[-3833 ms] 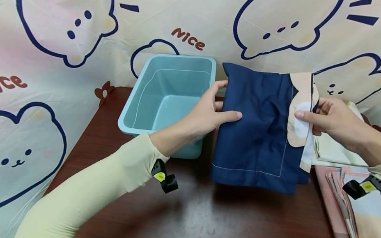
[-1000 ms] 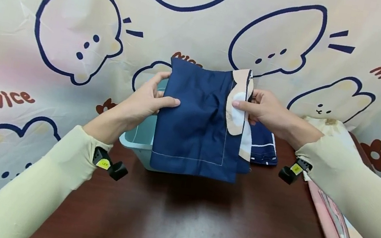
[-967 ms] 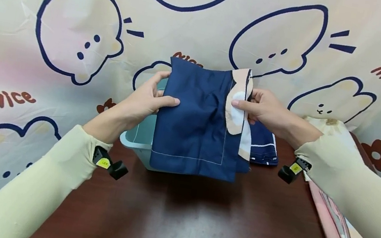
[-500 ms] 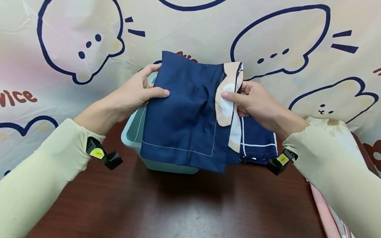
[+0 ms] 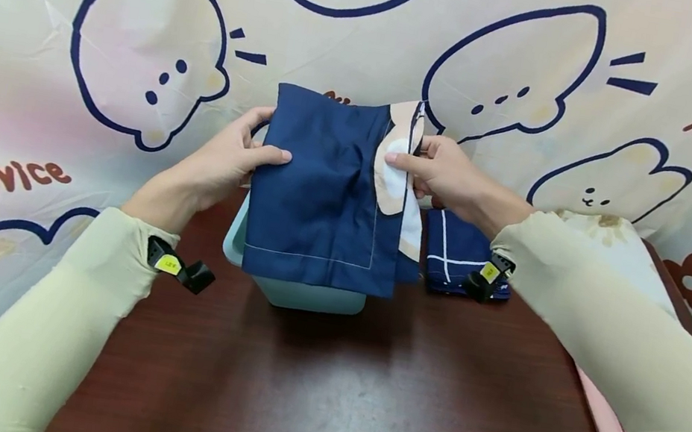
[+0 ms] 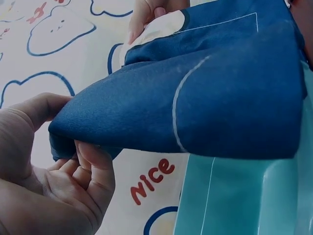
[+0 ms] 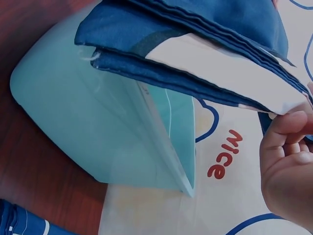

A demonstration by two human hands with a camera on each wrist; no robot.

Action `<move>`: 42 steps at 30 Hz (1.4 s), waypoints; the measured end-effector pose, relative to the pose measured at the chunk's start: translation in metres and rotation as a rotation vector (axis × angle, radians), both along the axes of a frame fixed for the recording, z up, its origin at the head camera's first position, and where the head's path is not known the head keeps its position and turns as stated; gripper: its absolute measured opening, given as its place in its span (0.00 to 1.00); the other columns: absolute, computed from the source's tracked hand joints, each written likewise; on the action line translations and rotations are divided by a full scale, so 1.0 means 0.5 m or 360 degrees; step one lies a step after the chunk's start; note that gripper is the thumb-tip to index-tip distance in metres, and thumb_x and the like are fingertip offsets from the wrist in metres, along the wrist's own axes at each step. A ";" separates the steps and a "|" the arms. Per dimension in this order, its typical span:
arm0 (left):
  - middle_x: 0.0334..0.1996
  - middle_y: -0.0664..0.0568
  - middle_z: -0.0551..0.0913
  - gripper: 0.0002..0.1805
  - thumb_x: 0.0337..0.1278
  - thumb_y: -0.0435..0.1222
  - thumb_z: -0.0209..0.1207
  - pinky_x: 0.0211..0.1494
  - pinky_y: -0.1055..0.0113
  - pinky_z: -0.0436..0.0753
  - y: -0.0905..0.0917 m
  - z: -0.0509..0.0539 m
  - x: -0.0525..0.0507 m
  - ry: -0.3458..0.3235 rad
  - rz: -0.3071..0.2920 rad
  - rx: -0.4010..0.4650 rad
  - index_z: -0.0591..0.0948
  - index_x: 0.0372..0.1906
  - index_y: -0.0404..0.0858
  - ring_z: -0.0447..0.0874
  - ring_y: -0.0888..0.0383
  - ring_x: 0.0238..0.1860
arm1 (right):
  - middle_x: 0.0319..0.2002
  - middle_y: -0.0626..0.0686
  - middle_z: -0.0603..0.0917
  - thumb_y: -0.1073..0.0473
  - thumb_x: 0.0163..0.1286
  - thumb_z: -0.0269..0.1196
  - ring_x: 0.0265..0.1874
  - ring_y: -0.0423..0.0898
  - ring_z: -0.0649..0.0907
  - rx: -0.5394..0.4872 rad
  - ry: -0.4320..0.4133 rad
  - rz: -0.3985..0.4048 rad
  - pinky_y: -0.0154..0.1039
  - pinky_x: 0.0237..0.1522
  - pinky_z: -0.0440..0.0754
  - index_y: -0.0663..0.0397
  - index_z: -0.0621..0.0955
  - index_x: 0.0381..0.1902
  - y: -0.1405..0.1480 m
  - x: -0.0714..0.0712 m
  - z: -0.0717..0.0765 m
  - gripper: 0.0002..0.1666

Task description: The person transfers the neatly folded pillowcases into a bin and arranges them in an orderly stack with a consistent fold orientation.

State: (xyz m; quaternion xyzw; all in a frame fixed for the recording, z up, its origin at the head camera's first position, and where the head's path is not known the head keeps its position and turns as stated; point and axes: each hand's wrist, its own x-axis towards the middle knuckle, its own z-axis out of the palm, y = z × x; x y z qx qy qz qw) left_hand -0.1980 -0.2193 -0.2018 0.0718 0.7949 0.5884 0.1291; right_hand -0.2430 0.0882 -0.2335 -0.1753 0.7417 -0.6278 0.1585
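Observation:
A folded navy cloth [image 5: 323, 190] with a beige and white patch hangs upright in front of and above the teal bin [image 5: 309, 297], hiding most of it. My left hand [image 5: 219, 158] pinches the cloth's left edge, thumb on the front face. On the patterned right edge, my right hand [image 5: 447, 175] grips with the thumb in front and fingers behind. The left wrist view shows the cloth [image 6: 146, 103] over part of the bin's inside [image 6: 234, 196]. Several folded layers of the cloth [image 7: 195, 63] appear beside the bin [image 7: 83, 107] in the right wrist view.
A folded navy cloth with white lines [image 5: 459, 253] lies on the brown table [image 5: 318, 393], right of the bin. Pale fabric [image 5: 619, 252] and a pink cloth [image 5: 608, 424] are at the right, partly behind my right sleeve. A printed sheet [image 5: 359, 44] hangs behind.
Both hands have carried the held cloth left and slightly up, from beside the bin to in front of and above it. More of the white-lined navy cloth shows on the table.

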 end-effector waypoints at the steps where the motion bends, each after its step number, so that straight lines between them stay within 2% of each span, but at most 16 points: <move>1: 0.57 0.49 0.85 0.42 0.72 0.42 0.57 0.69 0.54 0.77 -0.003 0.001 -0.001 -0.0006 0.0005 -0.0008 0.46 0.81 0.54 0.84 0.58 0.55 | 0.14 0.44 0.69 0.57 0.76 0.60 0.14 0.41 0.65 -0.0003 0.0004 0.0002 0.33 0.24 0.68 0.54 0.80 0.36 -0.003 -0.001 0.001 0.08; 4: 0.68 0.42 0.76 0.42 0.72 0.43 0.56 0.74 0.46 0.71 -0.009 0.004 -0.004 -0.0017 0.0019 -0.0035 0.46 0.81 0.56 0.80 0.54 0.60 | 0.15 0.44 0.69 0.57 0.77 0.60 0.14 0.41 0.64 -0.0014 -0.0006 0.0012 0.33 0.25 0.68 0.55 0.79 0.38 -0.013 -0.005 0.002 0.08; 6: 0.69 0.42 0.74 0.42 0.72 0.44 0.56 0.74 0.45 0.70 -0.014 0.006 -0.006 -0.0011 0.0024 -0.0056 0.46 0.81 0.57 0.80 0.53 0.61 | 0.15 0.45 0.69 0.57 0.77 0.59 0.14 0.41 0.64 -0.0026 -0.0012 0.0015 0.33 0.26 0.69 0.55 0.79 0.38 -0.019 -0.008 0.003 0.08; 13: 0.57 0.52 0.84 0.43 0.71 0.44 0.58 0.64 0.65 0.79 -0.033 0.010 -0.020 0.0062 0.0046 -0.0112 0.47 0.81 0.55 0.85 0.62 0.52 | 0.15 0.45 0.71 0.58 0.76 0.60 0.15 0.41 0.66 -0.0059 -0.0023 -0.0004 0.33 0.26 0.71 0.56 0.79 0.40 -0.040 -0.021 0.010 0.07; 16: 0.60 0.50 0.83 0.43 0.71 0.45 0.58 0.68 0.60 0.77 -0.038 0.013 -0.024 0.0071 0.0053 -0.0121 0.47 0.81 0.55 0.85 0.61 0.54 | 0.15 0.45 0.70 0.57 0.76 0.60 0.15 0.41 0.67 -0.0049 -0.0030 -0.0005 0.33 0.25 0.71 0.57 0.79 0.41 -0.048 -0.027 0.014 0.08; 18: 0.66 0.45 0.79 0.43 0.71 0.45 0.58 0.73 0.52 0.73 -0.040 0.014 -0.028 0.0079 0.0063 -0.0137 0.47 0.81 0.56 0.83 0.59 0.56 | 0.15 0.45 0.70 0.57 0.76 0.60 0.16 0.41 0.67 -0.0040 -0.0031 -0.0009 0.33 0.26 0.70 0.57 0.79 0.41 -0.052 -0.029 0.015 0.08; 20: 0.69 0.43 0.75 0.42 0.71 0.45 0.58 0.74 0.50 0.71 -0.044 0.015 -0.032 0.0082 0.0069 -0.0139 0.47 0.81 0.57 0.82 0.58 0.58 | 0.15 0.45 0.70 0.56 0.76 0.60 0.16 0.42 0.67 -0.0022 -0.0030 -0.0018 0.33 0.26 0.71 0.57 0.79 0.40 -0.056 -0.031 0.017 0.09; 23: 0.69 0.43 0.75 0.42 0.71 0.45 0.58 0.69 0.59 0.77 -0.050 0.015 -0.038 0.0097 0.0076 -0.0137 0.48 0.80 0.56 0.81 0.58 0.58 | 0.15 0.45 0.69 0.55 0.76 0.61 0.17 0.41 0.67 -0.0003 -0.0035 -0.0034 0.33 0.26 0.71 0.56 0.78 0.39 -0.064 -0.033 0.022 0.09; 27: 0.61 0.48 0.81 0.41 0.70 0.43 0.60 0.55 0.72 0.82 -0.059 0.016 -0.045 0.0121 0.0097 -0.0084 0.52 0.79 0.55 0.83 0.60 0.53 | 0.15 0.45 0.68 0.55 0.75 0.62 0.17 0.42 0.68 0.0010 -0.0028 -0.0049 0.34 0.28 0.71 0.55 0.78 0.37 -0.075 -0.037 0.026 0.10; 31: 0.63 0.45 0.78 0.39 0.69 0.41 0.61 0.50 0.74 0.82 -0.065 0.017 -0.051 0.0137 0.0116 0.0003 0.54 0.78 0.56 0.82 0.59 0.54 | 0.14 0.45 0.68 0.54 0.74 0.63 0.18 0.42 0.69 0.0027 -0.0015 -0.0059 0.34 0.29 0.73 0.54 0.78 0.37 -0.083 -0.042 0.028 0.10; 34: 0.69 0.41 0.73 0.39 0.69 0.41 0.60 0.50 0.75 0.82 -0.066 0.017 -0.056 0.0144 0.0116 0.0005 0.55 0.78 0.57 0.80 0.56 0.57 | 0.14 0.45 0.68 0.54 0.75 0.63 0.18 0.42 0.69 0.0031 -0.0003 -0.0073 0.34 0.30 0.73 0.53 0.79 0.36 -0.087 -0.046 0.028 0.10; 36: 0.70 0.40 0.71 0.39 0.69 0.41 0.60 0.51 0.74 0.83 -0.066 0.016 -0.060 0.0142 0.0119 -0.0020 0.54 0.78 0.58 0.79 0.54 0.59 | 0.13 0.45 0.68 0.54 0.74 0.63 0.18 0.42 0.69 0.0025 -0.0001 -0.0085 0.34 0.30 0.73 0.53 0.78 0.36 -0.090 -0.050 0.027 0.10; 38: 0.71 0.39 0.71 0.38 0.70 0.42 0.60 0.57 0.69 0.83 -0.066 0.014 -0.063 0.0141 0.0125 -0.0060 0.54 0.78 0.59 0.79 0.53 0.60 | 0.13 0.45 0.68 0.54 0.75 0.62 0.17 0.42 0.69 0.0031 0.0002 -0.0100 0.34 0.29 0.72 0.53 0.78 0.35 -0.093 -0.052 0.024 0.10; 42: 0.74 0.39 0.68 0.38 0.71 0.42 0.59 0.72 0.50 0.74 -0.067 0.007 -0.070 0.0122 0.0135 -0.0110 0.54 0.78 0.62 0.75 0.49 0.64 | 0.13 0.46 0.68 0.55 0.74 0.63 0.17 0.42 0.69 0.0020 -0.0034 -0.0129 0.35 0.29 0.72 0.53 0.77 0.34 -0.101 -0.056 0.013 0.10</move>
